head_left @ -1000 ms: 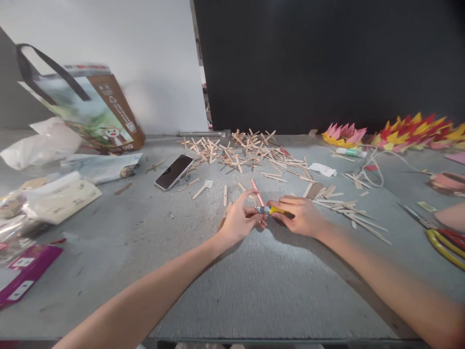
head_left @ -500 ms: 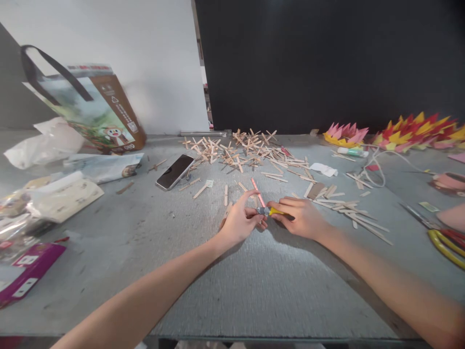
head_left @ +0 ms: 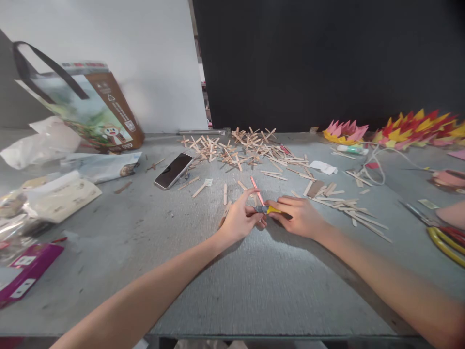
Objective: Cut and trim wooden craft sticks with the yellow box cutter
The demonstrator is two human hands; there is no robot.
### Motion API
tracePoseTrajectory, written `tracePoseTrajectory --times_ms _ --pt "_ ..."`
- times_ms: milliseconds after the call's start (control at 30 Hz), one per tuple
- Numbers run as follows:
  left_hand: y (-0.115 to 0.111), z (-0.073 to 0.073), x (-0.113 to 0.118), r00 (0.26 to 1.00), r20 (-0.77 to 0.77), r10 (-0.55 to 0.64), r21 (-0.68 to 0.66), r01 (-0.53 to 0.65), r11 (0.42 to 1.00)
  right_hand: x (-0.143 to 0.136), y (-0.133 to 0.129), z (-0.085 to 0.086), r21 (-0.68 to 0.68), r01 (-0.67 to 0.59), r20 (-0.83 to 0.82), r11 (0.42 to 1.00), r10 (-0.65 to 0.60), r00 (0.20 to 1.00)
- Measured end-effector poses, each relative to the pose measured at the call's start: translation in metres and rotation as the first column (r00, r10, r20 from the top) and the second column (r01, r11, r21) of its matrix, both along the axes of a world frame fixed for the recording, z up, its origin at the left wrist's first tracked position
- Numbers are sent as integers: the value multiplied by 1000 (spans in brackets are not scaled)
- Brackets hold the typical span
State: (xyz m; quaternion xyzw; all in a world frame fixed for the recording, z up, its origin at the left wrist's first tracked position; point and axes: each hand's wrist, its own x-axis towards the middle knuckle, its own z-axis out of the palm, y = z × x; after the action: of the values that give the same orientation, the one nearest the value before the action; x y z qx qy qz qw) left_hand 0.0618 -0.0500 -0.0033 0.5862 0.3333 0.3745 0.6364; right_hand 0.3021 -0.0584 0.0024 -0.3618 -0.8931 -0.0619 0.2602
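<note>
In the middle of the table, my left hand point(head_left: 237, 216) is closed in a pinch around a thin pink patterned stick point(head_left: 255, 186), whose far end points up and away. My right hand point(head_left: 301, 216) grips a yellow-handled utility knife point(head_left: 273, 210). Its grey metal end reaches across to the left fingers and meets the pink stick there; the exact contact is hidden by the fingers. Small wooden craft sticks point(head_left: 225, 193) lie just beyond and beside my left hand.
Crossed wooden sticks point(head_left: 238, 151) are heaped at the back, with a phone point(head_left: 173, 170) left of them. More loose sticks point(head_left: 343, 206) lie right. Scissors point(head_left: 432, 230) and paper flowers point(head_left: 347, 132) are at the right. A carrier bag point(head_left: 98, 111) and plastic packets point(head_left: 60, 196) stand left.
Both hands keep nearly the same place and hold, with the knife still across the pink stick. The view has shifted slightly.
</note>
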Motion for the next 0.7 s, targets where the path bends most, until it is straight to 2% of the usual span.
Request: tracePoseTrajectory --times_ms 133,300,467,700 --pt "0 1 0 998 70 9 -30 -7 1000 2 0 1 -8 -3 -16 1000 3 1000" --pt "-1 1 0 1000 -1 6 15 -5 1000 1 0 0 -7 9 3 1000 -9 1000" --pt "1 -1 0 997 65 30 -10 -29 1000 1 2 0 -29 19 -28 999 -20 999" --pt "2 -1 0 1000 20 6 7 -6 1000 -2 2 -3 -42 31 -13 999 -32 999"
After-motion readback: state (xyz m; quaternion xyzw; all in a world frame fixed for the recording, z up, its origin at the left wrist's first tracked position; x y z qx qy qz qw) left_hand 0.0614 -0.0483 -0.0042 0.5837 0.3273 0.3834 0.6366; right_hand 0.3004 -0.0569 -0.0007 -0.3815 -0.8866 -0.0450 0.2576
